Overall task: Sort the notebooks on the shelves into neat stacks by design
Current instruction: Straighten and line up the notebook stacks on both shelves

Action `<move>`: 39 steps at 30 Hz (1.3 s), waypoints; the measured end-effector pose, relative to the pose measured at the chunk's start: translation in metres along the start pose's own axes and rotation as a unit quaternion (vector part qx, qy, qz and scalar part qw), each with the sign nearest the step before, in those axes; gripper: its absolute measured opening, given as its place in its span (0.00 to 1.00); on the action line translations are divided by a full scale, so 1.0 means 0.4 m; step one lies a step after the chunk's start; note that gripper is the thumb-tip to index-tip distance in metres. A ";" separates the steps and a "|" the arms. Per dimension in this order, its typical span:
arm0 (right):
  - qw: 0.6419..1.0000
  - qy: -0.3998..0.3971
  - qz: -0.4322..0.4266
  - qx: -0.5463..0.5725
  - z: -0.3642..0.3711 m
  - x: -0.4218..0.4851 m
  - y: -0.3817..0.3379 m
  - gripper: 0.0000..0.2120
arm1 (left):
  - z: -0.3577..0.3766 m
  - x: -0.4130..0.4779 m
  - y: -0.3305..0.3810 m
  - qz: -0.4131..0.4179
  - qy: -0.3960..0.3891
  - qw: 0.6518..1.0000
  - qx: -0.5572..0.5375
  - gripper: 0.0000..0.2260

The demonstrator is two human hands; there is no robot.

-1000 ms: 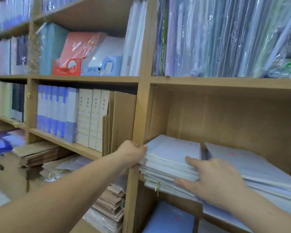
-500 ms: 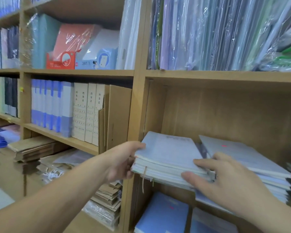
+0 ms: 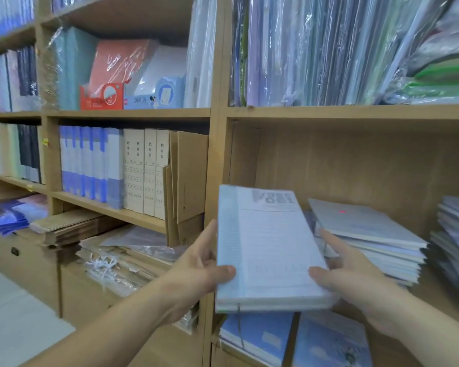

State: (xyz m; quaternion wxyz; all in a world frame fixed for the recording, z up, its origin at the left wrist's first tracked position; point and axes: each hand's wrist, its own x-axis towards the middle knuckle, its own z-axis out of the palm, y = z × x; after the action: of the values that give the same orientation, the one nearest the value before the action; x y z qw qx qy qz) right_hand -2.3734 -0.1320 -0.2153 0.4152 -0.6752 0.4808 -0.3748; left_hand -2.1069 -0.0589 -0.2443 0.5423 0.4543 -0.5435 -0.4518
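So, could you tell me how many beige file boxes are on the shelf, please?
3 boxes, side by side between blue binders and cardboard; others may hide.

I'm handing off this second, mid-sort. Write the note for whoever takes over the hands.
Left hand: grips the left edge of the pale blue notebook stack, thumb on top.
Right hand: grips its right edge.
That stack is held out in front of the shelf compartment.
A second stack and a third stack lie inside, with blue notebooks below.
Done: one stack in hand.
Left: probably compare designs, then restack everything neatly.
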 end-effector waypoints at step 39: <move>0.955 0.168 0.227 -0.091 -0.379 -0.289 0.895 0.36 | 0.759 0.170 -0.697 -0.117 -0.223 0.940 0.229 0.44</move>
State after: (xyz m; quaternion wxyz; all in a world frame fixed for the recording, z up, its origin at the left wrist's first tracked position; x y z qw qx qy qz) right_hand -2.6613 -0.1203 -0.5006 0.3389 -0.5105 0.7165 -0.3332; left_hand -2.4092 -0.1764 -0.5075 0.2316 0.5139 -0.6825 -0.4653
